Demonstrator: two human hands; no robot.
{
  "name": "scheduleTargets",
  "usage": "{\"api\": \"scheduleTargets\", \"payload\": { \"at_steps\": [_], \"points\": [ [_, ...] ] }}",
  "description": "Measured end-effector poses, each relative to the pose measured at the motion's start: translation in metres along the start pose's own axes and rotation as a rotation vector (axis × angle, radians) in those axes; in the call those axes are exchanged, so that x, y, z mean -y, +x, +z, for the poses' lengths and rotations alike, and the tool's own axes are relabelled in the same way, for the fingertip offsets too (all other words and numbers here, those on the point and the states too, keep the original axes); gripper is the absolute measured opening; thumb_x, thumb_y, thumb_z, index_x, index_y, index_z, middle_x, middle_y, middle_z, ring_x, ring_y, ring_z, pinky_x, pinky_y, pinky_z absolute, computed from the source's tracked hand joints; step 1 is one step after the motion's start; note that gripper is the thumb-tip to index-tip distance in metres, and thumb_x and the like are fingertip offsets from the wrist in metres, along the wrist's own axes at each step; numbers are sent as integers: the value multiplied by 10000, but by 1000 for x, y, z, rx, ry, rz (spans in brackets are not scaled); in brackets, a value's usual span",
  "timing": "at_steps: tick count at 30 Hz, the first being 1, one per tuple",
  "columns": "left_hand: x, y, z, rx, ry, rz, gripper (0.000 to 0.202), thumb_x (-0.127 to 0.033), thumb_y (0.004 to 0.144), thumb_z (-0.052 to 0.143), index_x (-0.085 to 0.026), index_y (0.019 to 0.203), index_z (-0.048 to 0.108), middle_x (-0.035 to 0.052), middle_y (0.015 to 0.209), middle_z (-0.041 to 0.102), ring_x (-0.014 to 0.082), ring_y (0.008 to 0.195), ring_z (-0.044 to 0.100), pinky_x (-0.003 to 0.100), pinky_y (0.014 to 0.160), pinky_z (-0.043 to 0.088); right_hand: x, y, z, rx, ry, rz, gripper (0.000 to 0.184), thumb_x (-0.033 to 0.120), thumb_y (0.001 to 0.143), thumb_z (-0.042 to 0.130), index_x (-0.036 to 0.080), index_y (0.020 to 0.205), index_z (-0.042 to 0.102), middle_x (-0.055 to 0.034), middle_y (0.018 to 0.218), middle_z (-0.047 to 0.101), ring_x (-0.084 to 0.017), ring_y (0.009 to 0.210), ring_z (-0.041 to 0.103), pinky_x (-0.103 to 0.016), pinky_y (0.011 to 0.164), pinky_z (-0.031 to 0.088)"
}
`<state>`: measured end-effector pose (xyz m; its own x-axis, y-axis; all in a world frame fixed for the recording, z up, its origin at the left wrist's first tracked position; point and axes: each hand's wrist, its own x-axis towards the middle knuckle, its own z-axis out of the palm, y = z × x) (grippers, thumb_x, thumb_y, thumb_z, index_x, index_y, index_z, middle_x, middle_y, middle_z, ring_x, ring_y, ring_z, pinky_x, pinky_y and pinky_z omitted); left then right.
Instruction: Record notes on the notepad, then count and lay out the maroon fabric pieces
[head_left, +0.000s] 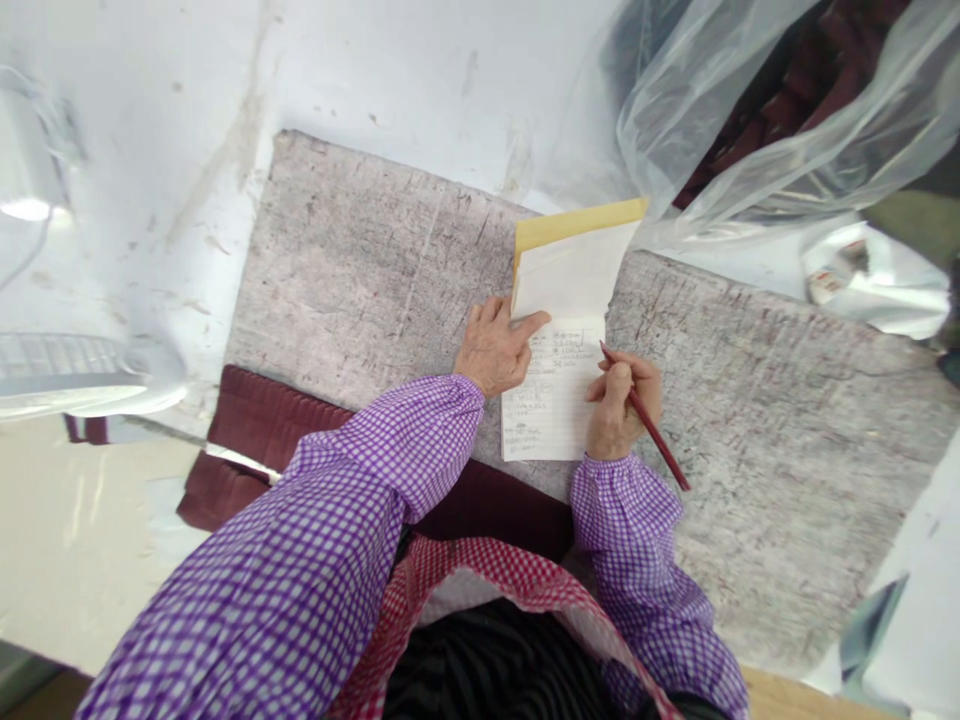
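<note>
A small lined notebook (562, 410) lies unfolded on a worn grey board, its written page facing me and its yellow-backed cover flipped up at the far side. My left hand (495, 347) rests at the notebook's left edge, fingers stretched out, with one finger across the page near the fold. In my right hand (622, 405) a dark red pencil (660, 440) is gripped. Its tip points up and left, close to the page's right edge; whether it touches the paper I cannot tell. Handwriting covers much of the page's left column and the upper right.
The scratched grey board (787, 450) lies on a white table (375, 60). Folded maroon fabric (262, 440) with a white strip lies at the near left. A clear plastic bag (750, 170) holding maroon material stands at the far right, beside a crumpled white wrapper (877, 275).
</note>
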<state>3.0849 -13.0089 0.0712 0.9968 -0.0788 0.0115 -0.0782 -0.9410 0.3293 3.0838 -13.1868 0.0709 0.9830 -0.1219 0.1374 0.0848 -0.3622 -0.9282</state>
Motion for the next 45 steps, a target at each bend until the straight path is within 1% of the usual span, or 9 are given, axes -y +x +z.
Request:
{"api": "scheduleTargets", "payload": {
  "at_steps": [4, 7, 12, 14, 18, 22, 29, 36, 45],
  "points": [
    [0, 0, 1, -12, 2, 0, 454, -196, 847, 479, -253, 1291, 554, 122, 1148, 549, 298, 1048, 459, 463, 857, 406, 9, 2, -1, -61, 80, 55, 244, 436, 908, 543, 195, 946, 549, 19, 798, 630, -58, 433, 502, -244, 455, 416],
    [0, 0, 1, -17, 6, 4, 458, -195, 851, 471, -250, 1298, 555, 124, 1118, 552, 301, 1041, 458, 464, 851, 403, 21, 6, -7, -104, 154, 46, 213, 401, 891, 579, 192, 925, 550, 11, 806, 648, -64, 424, 519, -247, 445, 414],
    [0, 0, 1, -4, -4, 5, 474, -187, 842, 472, -245, 1305, 554, 134, 1128, 545, 315, 1061, 454, 470, 847, 400, 37, 2, -20, -108, 123, -24, 147, 327, 889, 597, 183, 909, 575, 42, 615, 587, -92, 428, 503, -266, 463, 420],
    [0, 0, 0, 5, -19, 0, 471, -190, 844, 468, -244, 1304, 553, 141, 1137, 542, 323, 1069, 454, 478, 854, 398, 33, -6, -23, -63, 60, -44, 154, 332, 897, 584, 181, 921, 589, 43, 611, 584, -95, 448, 518, -268, 484, 440],
    [0, 0, 1, 2, -21, -8, 468, -195, 851, 462, -251, 1308, 547, 139, 1137, 543, 322, 1068, 454, 486, 866, 394, 10, -22, -24, 55, -99, -66, 205, 387, 902, 560, 192, 933, 613, 24, 704, 633, -92, 478, 559, -262, 501, 462],
    [0, 0, 2, -10, -1, 5, 476, -192, 849, 465, -259, 1311, 552, 131, 1106, 550, 312, 1041, 458, 478, 856, 399, -6, -27, -22, 48, -145, -16, 240, 414, 900, 556, 185, 940, 616, 26, 677, 627, -97, 469, 554, -260, 504, 464],
    [-1, -1, 1, -30, 15, 7, 472, -188, 842, 478, -257, 1301, 563, 129, 1101, 550, 307, 1037, 456, 467, 852, 403, -4, -25, -21, 46, -121, 0, 215, 380, 892, 582, 178, 952, 621, 40, 640, 606, -96, 462, 546, -247, 495, 453],
    [-1, -1, 0, -29, 28, 14, 467, -194, 850, 481, -259, 1307, 551, 122, 1095, 553, 300, 1025, 458, 456, 837, 407, -8, -25, -22, 54, -90, 17, 211, 377, 892, 583, 183, 965, 621, 24, 703, 631, -88, 467, 541, -244, 489, 449],
    [-2, 0, 0, -4, 7, -5, 461, -189, 857, 475, -262, 1306, 553, 120, 1131, 544, 303, 1043, 455, 466, 855, 404, -8, -25, -21, 56, -119, 15, 234, 417, 899, 562, 197, 955, 618, 20, 718, 625, -93, 475, 537, -257, 499, 450]
  ]
}}
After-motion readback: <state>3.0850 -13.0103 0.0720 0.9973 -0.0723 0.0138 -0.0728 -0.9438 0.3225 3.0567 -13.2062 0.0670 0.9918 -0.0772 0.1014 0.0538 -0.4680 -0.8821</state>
